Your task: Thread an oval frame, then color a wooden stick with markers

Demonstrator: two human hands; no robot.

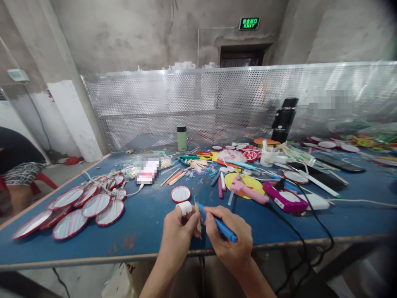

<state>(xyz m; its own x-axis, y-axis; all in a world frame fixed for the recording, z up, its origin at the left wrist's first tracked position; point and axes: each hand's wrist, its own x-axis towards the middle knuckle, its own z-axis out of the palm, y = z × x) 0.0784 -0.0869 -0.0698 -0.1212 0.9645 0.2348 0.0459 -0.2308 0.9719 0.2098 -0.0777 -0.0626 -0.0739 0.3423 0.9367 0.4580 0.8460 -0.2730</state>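
Observation:
My left hand [180,229] is closed, thumb and fingers pinching a small pale wooden stick [199,223] held upright near the table's front edge. White tape [185,207] wraps one finger of that hand. In my right hand [231,234] is a thick blue pen [226,229], gripped as for writing, its front end against or very close to the stick; I cannot tell if they touch. Just beyond my hands lies a round mirror-like disc [180,193] with a red rim. The stick's lower part is partly hidden by my fingers.
Red-rimmed discs [70,223] are heaped at left, near a charging phone [148,170]. A pink glue gun [248,190] rests on a yellow disc at right, beside a purple box [285,198] and cables. Behind stand a green bottle [182,138] and a black flask [283,120]. A person [18,165] sits far left.

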